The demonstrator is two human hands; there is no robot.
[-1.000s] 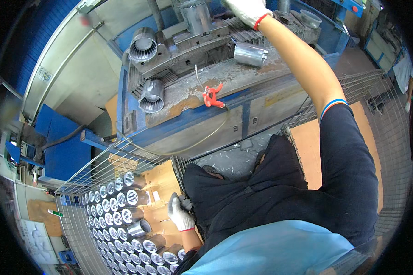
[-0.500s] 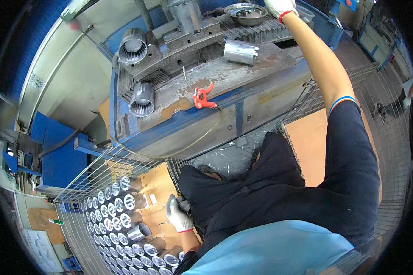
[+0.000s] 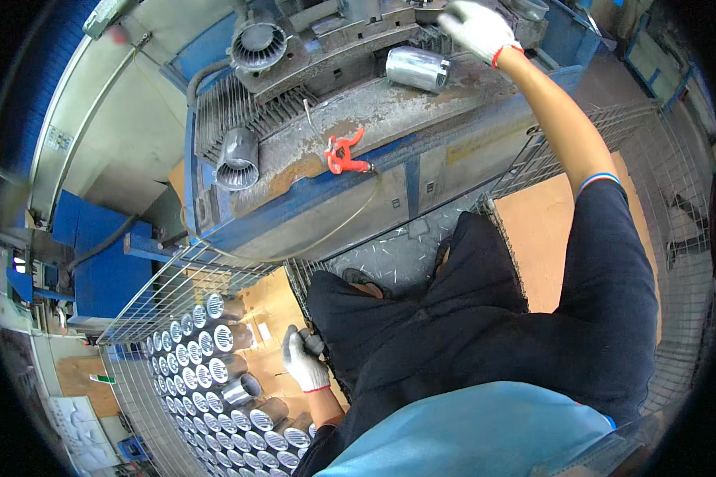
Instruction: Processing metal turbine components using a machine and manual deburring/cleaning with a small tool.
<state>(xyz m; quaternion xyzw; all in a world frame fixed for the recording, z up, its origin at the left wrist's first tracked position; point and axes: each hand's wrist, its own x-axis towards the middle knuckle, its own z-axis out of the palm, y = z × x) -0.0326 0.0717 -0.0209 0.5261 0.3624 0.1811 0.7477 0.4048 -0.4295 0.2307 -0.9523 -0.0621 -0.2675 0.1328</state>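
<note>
My right hand (image 3: 479, 32), in a white glove with a red cuff, reaches over the far right of the workbench. Motion smears its fingers, so I cannot tell whether it holds anything. A shiny metal cylinder (image 3: 418, 69) lies on its side on the bench, just nearer than that hand and to its left. My left hand (image 3: 305, 362), gloved in white with grey fingers, hovers by my left thigh above the cardboard (image 3: 266, 306) of a wire crate. Its fingers are loosely bent and apart, with nothing visible in them. Several finned metal cylinders (image 3: 223, 338) lie beside it in rows.
On the bench (image 3: 358, 119) an orange-red air gun (image 3: 344, 154) lies at the front edge, its hose hanging down. Finned housings (image 3: 258, 46) (image 3: 238, 159) sit on the left. Wire mesh crates (image 3: 167, 278) flank my legs. Metal shavings (image 3: 410, 246) litter the floor.
My right hand has moved left and nearer along the bench. The view has shifted, so the bench sits higher in the picture. My left hand stays by the crate.
</note>
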